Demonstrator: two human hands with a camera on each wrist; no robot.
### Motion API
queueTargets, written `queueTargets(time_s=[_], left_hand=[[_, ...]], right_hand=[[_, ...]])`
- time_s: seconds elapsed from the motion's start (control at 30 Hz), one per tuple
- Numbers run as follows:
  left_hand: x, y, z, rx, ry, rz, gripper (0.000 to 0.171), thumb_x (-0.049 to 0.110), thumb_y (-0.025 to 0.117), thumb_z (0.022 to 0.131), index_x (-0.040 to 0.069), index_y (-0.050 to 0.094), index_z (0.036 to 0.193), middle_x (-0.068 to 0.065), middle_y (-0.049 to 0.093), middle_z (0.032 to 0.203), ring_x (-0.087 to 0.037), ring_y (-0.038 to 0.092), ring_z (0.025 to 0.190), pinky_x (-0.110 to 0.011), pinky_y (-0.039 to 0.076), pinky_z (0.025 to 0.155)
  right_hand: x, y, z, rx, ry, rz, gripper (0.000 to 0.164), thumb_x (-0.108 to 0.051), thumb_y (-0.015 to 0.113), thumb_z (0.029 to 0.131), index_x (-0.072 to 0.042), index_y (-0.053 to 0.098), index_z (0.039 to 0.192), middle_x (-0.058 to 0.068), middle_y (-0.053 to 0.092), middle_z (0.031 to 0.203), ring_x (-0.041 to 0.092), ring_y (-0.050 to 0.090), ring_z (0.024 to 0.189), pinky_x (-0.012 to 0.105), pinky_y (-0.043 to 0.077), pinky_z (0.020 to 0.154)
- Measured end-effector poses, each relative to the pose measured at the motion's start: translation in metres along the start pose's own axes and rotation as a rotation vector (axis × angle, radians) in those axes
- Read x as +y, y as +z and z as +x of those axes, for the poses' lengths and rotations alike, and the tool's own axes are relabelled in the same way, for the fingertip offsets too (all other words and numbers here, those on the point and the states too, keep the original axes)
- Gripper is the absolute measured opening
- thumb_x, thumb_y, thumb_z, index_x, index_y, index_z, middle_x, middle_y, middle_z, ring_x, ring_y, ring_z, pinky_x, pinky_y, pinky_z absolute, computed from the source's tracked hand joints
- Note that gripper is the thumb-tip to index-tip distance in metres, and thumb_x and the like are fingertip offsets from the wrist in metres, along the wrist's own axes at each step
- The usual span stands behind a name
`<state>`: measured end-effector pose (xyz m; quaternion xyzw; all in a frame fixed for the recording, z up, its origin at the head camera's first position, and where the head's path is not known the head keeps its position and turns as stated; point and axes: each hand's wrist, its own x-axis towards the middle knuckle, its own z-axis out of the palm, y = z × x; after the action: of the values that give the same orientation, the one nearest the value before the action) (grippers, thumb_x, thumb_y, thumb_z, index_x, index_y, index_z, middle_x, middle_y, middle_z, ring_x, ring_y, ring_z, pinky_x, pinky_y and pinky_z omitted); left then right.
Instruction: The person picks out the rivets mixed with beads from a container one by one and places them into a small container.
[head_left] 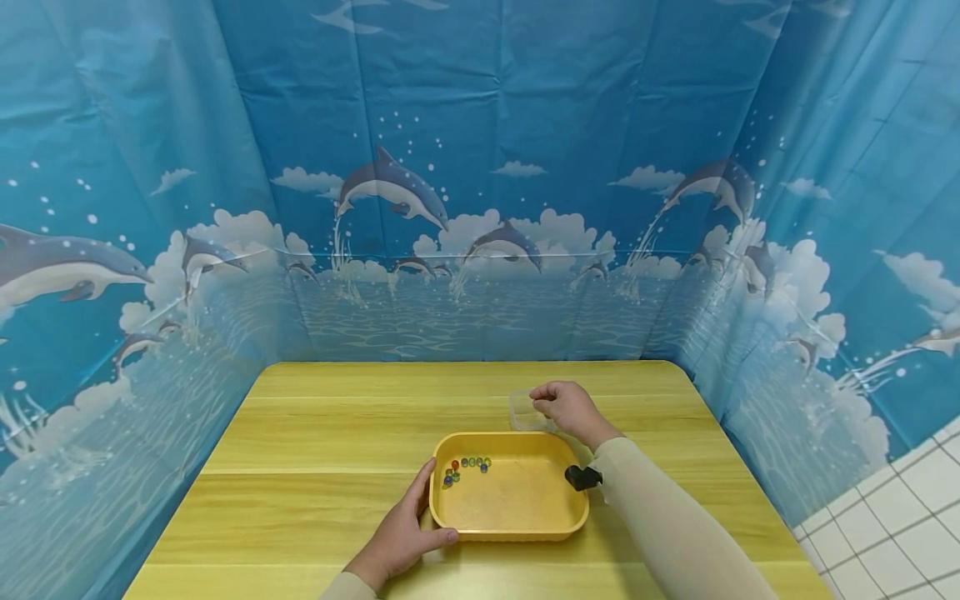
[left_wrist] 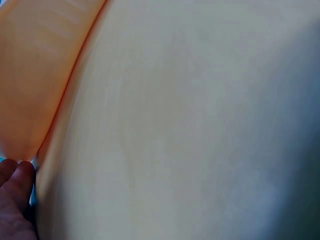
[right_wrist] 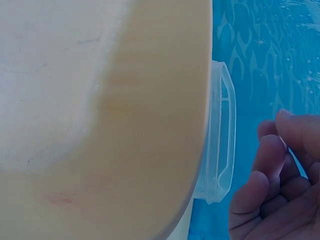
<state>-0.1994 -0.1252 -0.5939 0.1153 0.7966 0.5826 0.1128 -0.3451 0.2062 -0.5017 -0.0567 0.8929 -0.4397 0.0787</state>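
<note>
A yellow tray [head_left: 517,504] stands near the table's front, with several coloured glass marbles [head_left: 472,462] in its far left part. My left hand [head_left: 401,527] holds the tray's near left corner, thumb along the front rim and fingers on the left side. Beyond the tray is a small clear plastic box [head_left: 519,412], whose side shows past the rim in the right wrist view. My right hand [head_left: 568,408] is over that box's right part. Its fingers are curled, with thumb and forefinger tips [right_wrist: 270,145] close together; whether anything small is between them is hidden.
The yellow wood-grain table [head_left: 315,467] has rounded far corners. Blue curtains [head_left: 480,308] printed with dolphins surround its back and sides. White floor tiles [head_left: 907,508] show at right. A black wrist camera [head_left: 583,477] on the right wrist hangs over the tray's right rim.
</note>
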Motion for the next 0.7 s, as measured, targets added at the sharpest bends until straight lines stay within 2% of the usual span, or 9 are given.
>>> queueTargets(time_s=[0.4,0.6,0.7], left_hand=[[-0.0001,0.0006,-0.0013,-0.004,-0.003,-0.016,0.118,0.032,0.093,0.082,0.035,0.014,0.17,-0.008,0.026,0.175,-0.031,0.03,0.16,-0.005,0.021,0.113],[0.001,0.001,-0.0024,-0.001,-0.002,-0.004,0.118,0.033,0.093,0.082,0.035,0.015,0.17,-0.008,0.026,0.175,-0.031,0.03,0.16,-0.006,0.021,0.113],[0.0018,0.0011,-0.0027,0.0,-0.001,0.0,0.118,0.033,0.093,0.082,0.036,0.014,0.17,-0.007,0.025,0.175,-0.03,0.03,0.16,-0.007,0.021,0.114]], right_hand=[[0.0006,-0.0003,-0.002,-0.006,-0.008,0.003,0.031,-0.015,0.062,0.107,-0.003,0.07,0.134,0.013,0.072,0.132,0.038,0.069,0.114,0.042,0.061,0.092],[-0.0024,0.0006,-0.0045,-0.013,0.0,0.006,0.032,-0.015,0.062,0.107,-0.004,0.07,0.135,0.014,0.071,0.134,0.038,0.069,0.117,0.045,0.06,0.095],[-0.0058,0.003,-0.0058,-0.01,0.002,0.0,0.031,-0.017,0.063,0.106,-0.007,0.071,0.134,0.011,0.072,0.132,0.034,0.069,0.118,0.045,0.06,0.096]])
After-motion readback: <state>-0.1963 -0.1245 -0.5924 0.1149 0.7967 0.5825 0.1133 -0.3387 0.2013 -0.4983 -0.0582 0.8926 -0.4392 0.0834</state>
